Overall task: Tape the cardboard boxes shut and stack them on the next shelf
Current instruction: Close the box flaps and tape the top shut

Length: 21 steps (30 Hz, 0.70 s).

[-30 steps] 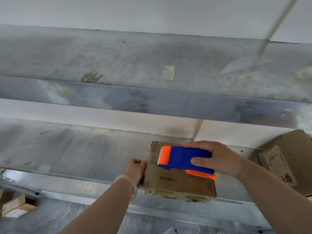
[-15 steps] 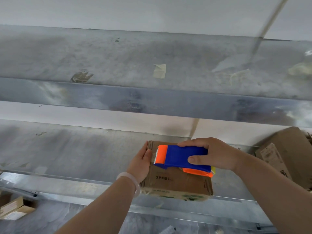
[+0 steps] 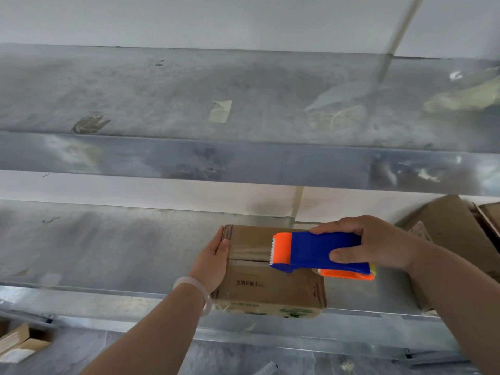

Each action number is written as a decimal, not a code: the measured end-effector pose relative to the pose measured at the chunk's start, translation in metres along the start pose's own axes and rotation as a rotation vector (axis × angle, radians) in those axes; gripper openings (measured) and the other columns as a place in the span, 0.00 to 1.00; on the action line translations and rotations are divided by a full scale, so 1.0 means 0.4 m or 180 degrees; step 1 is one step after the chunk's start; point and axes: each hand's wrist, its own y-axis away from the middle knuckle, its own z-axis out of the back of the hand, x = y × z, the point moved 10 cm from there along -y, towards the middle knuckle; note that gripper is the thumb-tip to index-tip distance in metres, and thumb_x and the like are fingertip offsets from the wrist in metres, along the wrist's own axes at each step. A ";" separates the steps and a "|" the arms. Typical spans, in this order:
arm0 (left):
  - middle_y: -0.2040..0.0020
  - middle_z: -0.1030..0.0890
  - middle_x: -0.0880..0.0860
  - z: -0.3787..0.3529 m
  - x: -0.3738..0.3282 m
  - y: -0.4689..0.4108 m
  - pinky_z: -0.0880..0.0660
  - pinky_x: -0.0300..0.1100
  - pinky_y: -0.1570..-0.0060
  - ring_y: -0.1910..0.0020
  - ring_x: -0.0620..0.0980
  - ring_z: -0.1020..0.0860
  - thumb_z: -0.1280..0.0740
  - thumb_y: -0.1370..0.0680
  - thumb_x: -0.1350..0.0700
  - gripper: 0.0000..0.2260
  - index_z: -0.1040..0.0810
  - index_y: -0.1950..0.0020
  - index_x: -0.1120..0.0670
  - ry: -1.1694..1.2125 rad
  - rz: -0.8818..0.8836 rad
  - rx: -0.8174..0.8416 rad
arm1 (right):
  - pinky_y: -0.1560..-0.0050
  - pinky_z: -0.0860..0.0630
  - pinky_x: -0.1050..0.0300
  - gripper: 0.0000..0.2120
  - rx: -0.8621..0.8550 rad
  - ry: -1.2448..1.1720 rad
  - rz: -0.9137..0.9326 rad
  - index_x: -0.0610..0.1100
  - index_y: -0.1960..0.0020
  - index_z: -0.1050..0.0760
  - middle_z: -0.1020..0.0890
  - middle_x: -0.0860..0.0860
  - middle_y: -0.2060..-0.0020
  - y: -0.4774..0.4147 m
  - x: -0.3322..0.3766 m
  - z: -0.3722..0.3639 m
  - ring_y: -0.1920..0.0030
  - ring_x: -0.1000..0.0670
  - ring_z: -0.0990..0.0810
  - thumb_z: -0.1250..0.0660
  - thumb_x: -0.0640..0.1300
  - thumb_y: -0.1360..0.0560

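Grey metal shelf (image 3: 108, 255), surface scuffed and dull, front lip bright. One small cardboard box (image 3: 270, 290) sits flat at its front edge, flaps closed, a strip of clear tape along the top seam. Further right on the same shelf, larger cardboard boxes (image 3: 454, 228), tilted, partly cut off by the frame edge. The shelf above (image 3: 162, 98) carries only stuck scraps of old tape (image 3: 221, 111). Lower left, below the shelf, flat cartons (image 3: 19, 345) lie on a grey surface.

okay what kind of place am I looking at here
Probably a storeroom or packing area: bare metal shelving, cardboard boxes on it, and a tape dispenser held in the right hand.
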 end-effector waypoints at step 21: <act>0.23 0.48 0.41 0.006 -0.153 0.069 0.49 0.50 0.25 0.23 0.46 0.50 0.46 0.23 0.33 0.33 0.50 0.22 0.43 -0.2164 -0.1583 -0.0678 | 0.55 0.21 0.64 0.24 -0.0185 -0.0262 -0.0280 0.58 0.38 0.22 0.16 0.58 0.47 0.065 -0.120 0.031 0.50 0.56 0.17 0.25 0.52 0.35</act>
